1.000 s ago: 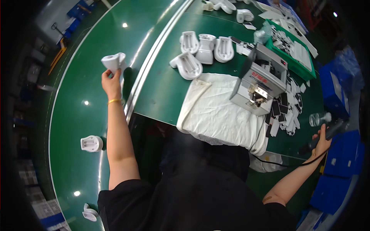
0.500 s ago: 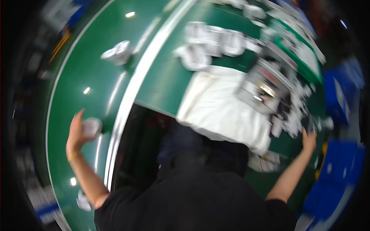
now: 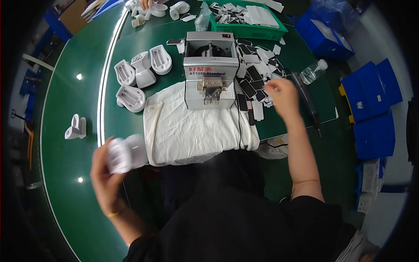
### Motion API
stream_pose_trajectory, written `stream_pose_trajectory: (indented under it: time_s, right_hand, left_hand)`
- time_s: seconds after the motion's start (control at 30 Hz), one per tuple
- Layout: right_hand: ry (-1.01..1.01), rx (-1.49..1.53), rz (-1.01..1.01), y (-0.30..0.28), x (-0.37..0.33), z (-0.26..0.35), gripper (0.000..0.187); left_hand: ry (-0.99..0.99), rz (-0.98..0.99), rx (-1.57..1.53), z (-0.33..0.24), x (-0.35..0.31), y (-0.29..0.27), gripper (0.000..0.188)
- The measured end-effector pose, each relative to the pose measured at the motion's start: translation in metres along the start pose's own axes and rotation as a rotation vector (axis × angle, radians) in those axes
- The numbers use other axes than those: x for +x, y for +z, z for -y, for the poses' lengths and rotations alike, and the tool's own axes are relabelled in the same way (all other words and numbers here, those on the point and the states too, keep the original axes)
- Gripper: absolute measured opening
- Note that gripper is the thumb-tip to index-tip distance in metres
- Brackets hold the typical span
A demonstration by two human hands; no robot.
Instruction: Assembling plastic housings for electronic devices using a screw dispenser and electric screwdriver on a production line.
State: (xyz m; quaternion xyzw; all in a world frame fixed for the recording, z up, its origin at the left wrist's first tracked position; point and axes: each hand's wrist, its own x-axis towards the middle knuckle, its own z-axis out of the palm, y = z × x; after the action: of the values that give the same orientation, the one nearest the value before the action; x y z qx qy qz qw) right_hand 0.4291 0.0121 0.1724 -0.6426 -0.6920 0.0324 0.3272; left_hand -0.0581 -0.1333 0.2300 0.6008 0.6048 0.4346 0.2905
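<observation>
My left hand (image 3: 104,174) grips a white moulded plastic housing (image 3: 120,155), blurred by motion, above the table edge left of the white cloth (image 3: 196,135). My right hand (image 3: 283,96) hangs over a heap of flat black and white plastic covers (image 3: 251,85), thumb and fingertips together. What lies between those fingertips, if anything, is too small to make out. Between the hands stands a silver screw feeder (image 3: 209,70) on the cloth. An electric screwdriver (image 3: 307,98) lies just right of my right hand, beside a clear bottle with a white cap (image 3: 312,72).
Several white housings (image 3: 131,98) sit left of the feeder; another, forked white part (image 3: 76,127) stands on the green surface at far left. A green tray (image 3: 248,30) of parts is at the back. Blue bins (image 3: 362,94) line the right. A co-worker's hand (image 3: 146,4) shows at the top.
The view has turned and steadied. My left hand has lifted the white housing from the green left-hand surface and brought it nearer the cloth. My right hand has shifted from near the bottle to the covers.
</observation>
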Motion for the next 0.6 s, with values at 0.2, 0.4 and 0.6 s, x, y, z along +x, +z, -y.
stream_pose_trajectory:
  time_s: [0.2,0.4,0.6]
  right_hand:
    - [-0.092,-0.278,0.072,0.044,-0.005,0.037,0.030]
    - [-0.180,-0.363,-0.117,0.049,-0.002,0.019,0.016]
    - [0.255,0.499,-0.074,-0.005,-0.021,0.092,0.020]
  left_hand:
    - [0.291,-0.014,-0.175,-0.011,0.042,0.139,0.066]
    - [0.277,0.052,-0.329,-0.002,0.047,0.169,0.051]
    - [0.397,-0.003,-0.369,-0.004,0.050,0.179,0.055]
